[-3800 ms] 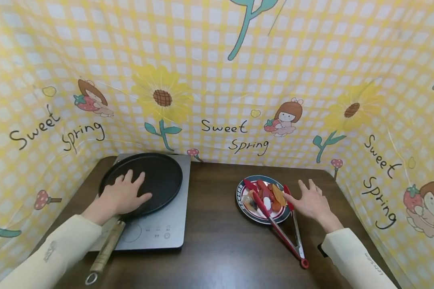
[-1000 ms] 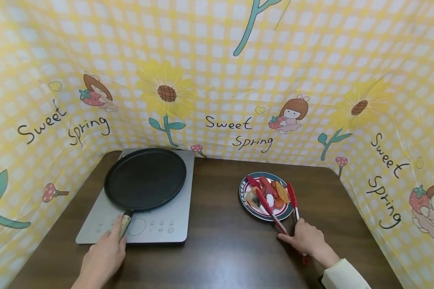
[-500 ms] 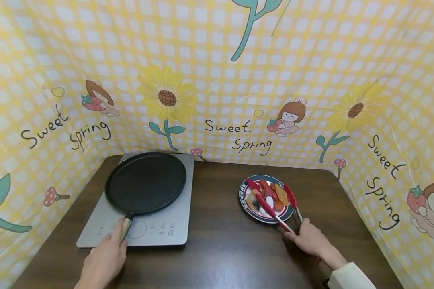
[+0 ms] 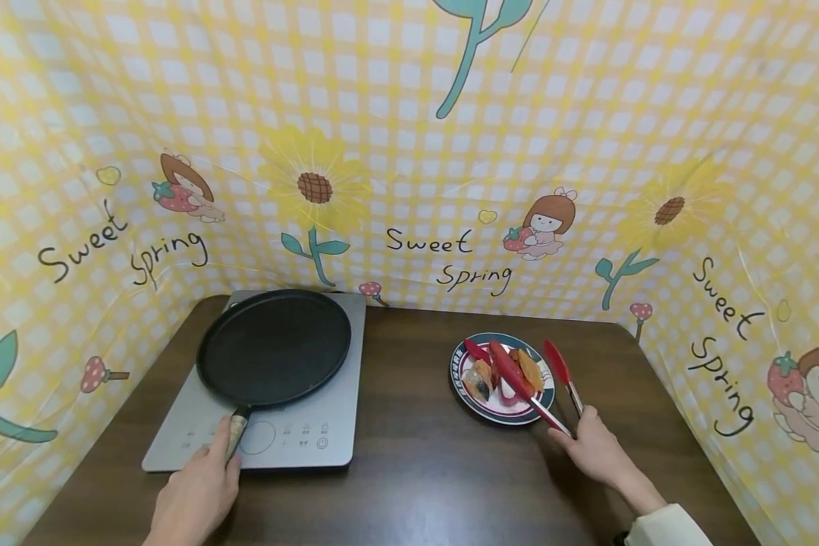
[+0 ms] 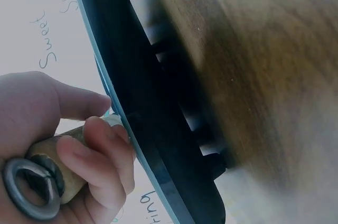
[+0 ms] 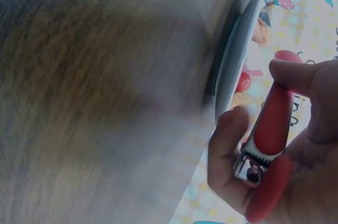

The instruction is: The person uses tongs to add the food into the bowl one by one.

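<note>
My left hand (image 4: 198, 489) grips the wooden handle (image 5: 63, 166) of a flat black frying pan (image 4: 276, 345), its fingers curled round it. The pan rests on a silver induction cooktop (image 4: 314, 453). In my right hand (image 4: 600, 447) I hold red-and-steel kitchen tongs (image 4: 549, 415), their arms spread apart. One red tip lies over the food on a patterned plate (image 4: 474, 409); the other tip stands right of the plate's rim. In the right wrist view the thumb and fingers wrap the tongs' red grips (image 6: 272, 131). Several toy-like food pieces (image 4: 528, 370) lie on the plate.
A dark wooden table (image 4: 409, 455) carries everything, with a stretch of bare wood between cooktop and plate. A yellow checked cloth (image 4: 409, 152) with flowers and lettering hangs behind and at both sides.
Since the earliest frame, my left hand has come from above the pan to its handle, and my right hand has taken the tongs. Lately the tongs have lifted and shifted right, spread wider.
</note>
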A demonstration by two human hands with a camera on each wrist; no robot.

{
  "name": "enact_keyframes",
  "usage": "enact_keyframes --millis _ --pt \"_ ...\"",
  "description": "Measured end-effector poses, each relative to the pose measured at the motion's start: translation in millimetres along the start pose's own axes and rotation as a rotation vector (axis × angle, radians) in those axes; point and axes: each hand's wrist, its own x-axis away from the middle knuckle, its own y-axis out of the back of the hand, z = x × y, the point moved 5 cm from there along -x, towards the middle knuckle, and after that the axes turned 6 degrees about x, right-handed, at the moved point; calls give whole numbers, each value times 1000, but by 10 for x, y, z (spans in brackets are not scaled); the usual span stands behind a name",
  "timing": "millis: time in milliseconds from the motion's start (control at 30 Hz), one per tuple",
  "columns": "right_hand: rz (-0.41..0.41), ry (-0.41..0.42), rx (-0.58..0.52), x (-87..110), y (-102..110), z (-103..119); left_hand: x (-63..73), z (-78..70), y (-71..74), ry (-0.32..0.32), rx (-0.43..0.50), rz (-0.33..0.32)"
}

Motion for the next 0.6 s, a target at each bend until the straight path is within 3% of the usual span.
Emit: enact_keyframes --millis 200,433,600 --pt "-40 37 -15 18 26 3 3 -1 -2 -9 -7 -19" --pt "-165 165 96 50 36 125 -10 -4 -13 5 -29 -16" --pt "-191 191 122 67 63 192 -13 -9 -25 12 -30 -20"
